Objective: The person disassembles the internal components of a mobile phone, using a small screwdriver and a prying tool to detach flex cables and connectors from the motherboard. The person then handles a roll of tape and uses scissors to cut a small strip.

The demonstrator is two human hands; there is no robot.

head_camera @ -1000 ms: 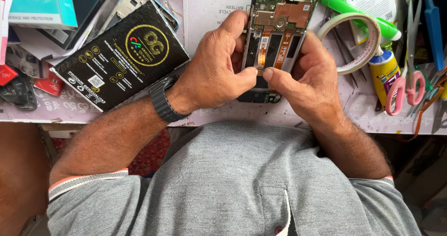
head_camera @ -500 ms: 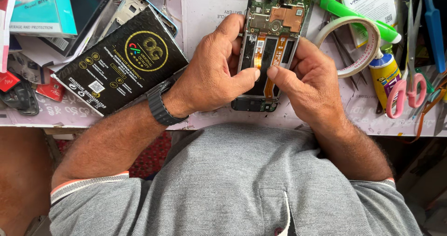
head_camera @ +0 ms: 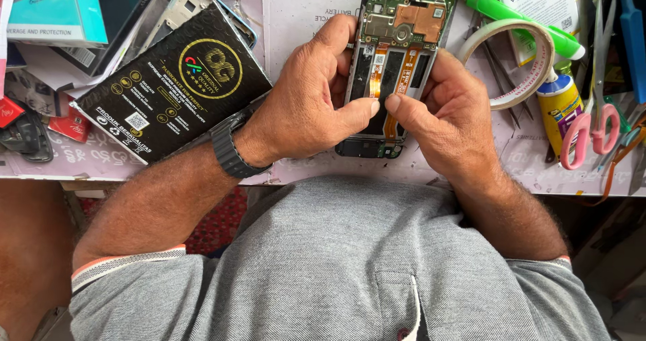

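An opened smartphone (head_camera: 401, 45) lies back-up on the workbench, its green circuit board, copper shield and orange flex cables exposed. My left hand (head_camera: 306, 102) grips its left edge, thumb pressed on the lower middle of the phone. My right hand (head_camera: 447, 122) holds the right edge, its thumb tip meeting the left thumb over an orange flex cable (head_camera: 389, 122). A dark watch (head_camera: 229, 149) sits on my left wrist. The phone's lower end shows just below the thumbs.
A black flat box with gold print (head_camera: 171, 88) lies left of my hands. A roll of tape (head_camera: 521, 61), a green marker (head_camera: 525, 24), a glue bottle (head_camera: 560, 112), pink-handled scissors (head_camera: 592, 122) and tweezers lie to the right. The bench edge (head_camera: 303, 178) runs near my belly.
The view has shifted, so the phone sits a little higher in frame. Both thumbs slid down from the middle of the phone and now meet lower on the flex cable.
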